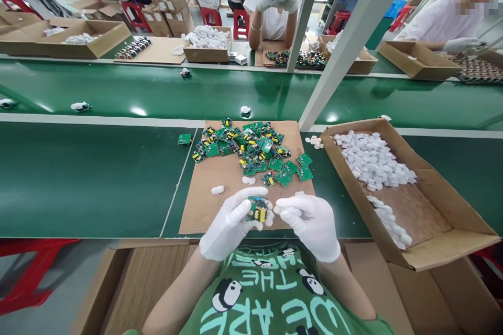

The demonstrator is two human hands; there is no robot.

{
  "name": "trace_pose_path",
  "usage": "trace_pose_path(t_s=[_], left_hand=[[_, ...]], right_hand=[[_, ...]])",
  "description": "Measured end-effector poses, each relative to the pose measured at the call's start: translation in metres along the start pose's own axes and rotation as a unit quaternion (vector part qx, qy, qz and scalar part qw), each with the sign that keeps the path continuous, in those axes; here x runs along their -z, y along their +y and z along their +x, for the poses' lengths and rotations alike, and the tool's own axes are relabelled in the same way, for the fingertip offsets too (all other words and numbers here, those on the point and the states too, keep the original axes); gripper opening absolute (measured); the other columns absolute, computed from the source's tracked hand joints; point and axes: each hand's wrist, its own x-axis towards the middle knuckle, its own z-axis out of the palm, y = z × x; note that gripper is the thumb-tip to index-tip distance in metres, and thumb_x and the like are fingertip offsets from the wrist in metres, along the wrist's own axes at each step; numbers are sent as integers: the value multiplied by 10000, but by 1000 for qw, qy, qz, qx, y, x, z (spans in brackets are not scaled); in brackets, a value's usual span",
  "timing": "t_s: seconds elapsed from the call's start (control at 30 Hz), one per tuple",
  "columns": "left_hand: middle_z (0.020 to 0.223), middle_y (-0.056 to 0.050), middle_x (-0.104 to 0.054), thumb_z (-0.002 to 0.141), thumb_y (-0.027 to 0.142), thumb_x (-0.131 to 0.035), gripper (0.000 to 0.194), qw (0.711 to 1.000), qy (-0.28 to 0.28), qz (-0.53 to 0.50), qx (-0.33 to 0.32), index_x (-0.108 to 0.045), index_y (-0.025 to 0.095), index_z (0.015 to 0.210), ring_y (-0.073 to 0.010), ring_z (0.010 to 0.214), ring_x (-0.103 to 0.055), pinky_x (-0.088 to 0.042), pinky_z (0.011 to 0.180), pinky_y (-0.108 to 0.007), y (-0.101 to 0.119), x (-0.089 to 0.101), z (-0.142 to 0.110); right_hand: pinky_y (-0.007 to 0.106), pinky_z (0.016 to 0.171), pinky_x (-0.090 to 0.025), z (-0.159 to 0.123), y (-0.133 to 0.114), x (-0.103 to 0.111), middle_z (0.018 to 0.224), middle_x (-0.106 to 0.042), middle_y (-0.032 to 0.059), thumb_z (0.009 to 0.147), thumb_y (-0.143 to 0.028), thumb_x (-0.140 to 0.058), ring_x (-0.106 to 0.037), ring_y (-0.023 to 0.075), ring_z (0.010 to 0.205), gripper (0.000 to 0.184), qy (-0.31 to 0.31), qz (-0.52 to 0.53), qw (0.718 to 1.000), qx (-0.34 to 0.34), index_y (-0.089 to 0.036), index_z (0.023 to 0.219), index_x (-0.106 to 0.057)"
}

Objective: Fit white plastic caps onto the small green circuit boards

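My left hand (230,222), in a white glove, holds a small green circuit board (257,210) by its edges, with its yellow and black components turned up. Just to the right, my gloved right hand (310,221) has thumb and fingertips pinched together near the board. Whatever lies between those fingertips blends with the white glove, so I cannot make it out. Beyond both hands, a loose heap of similar circuit boards (251,149) covers the upper part of a cardboard sheet (208,209). Two white pieces, one a small rounded part (217,190), lie on the sheet nearer my hands.
At right, an open cardboard box (436,209) holds many white parts (373,159). One board (184,139) lies left of the sheet. A green conveyor belt (176,91) carries a few assembled pieces. A slanted metal post (334,60) rises ahead. Co-workers sit across the belt.
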Motion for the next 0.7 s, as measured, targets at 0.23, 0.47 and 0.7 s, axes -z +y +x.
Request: trace_pose_path(t_s=[0.23, 0.47, 0.7], left_hand=[[979, -77, -681, 827, 439, -723, 341, 1000, -4, 7, 15, -724, 209, 1078, -141, 770, -645, -550, 624, -201, -4, -10, 3], [1127, -86, -651, 782, 494, -751, 391, 996, 40, 74, -6, -727, 243, 1081, -244, 981, -637, -605, 717, -331, -7, -12, 2], [1157, -91, -698, 800, 436, -748, 375, 982, 51, 162, -82, -726, 219, 1106, -248, 1058, -633, -543, 893, -345, -15, -3, 4]], right_hand=[[302, 735, -598, 4, -11, 10, 1104, -669, 81, 880, -363, -686, -690, 156, 782, 247, -83, 37, 994, 57, -240, 1091, -717], [301, 776, -577, -11, -22, -4, 927, -751, -2, 886, -156, -667, -726, 147, 770, 353, 3, 44, 999, 8, -289, 1206, -604], [341, 855, -568, -4, -25, 2, 1093, -728, 46, 822, -265, -752, -701, 224, 1038, 223, -3, -31, 999, 44, -252, 1026, -663]])
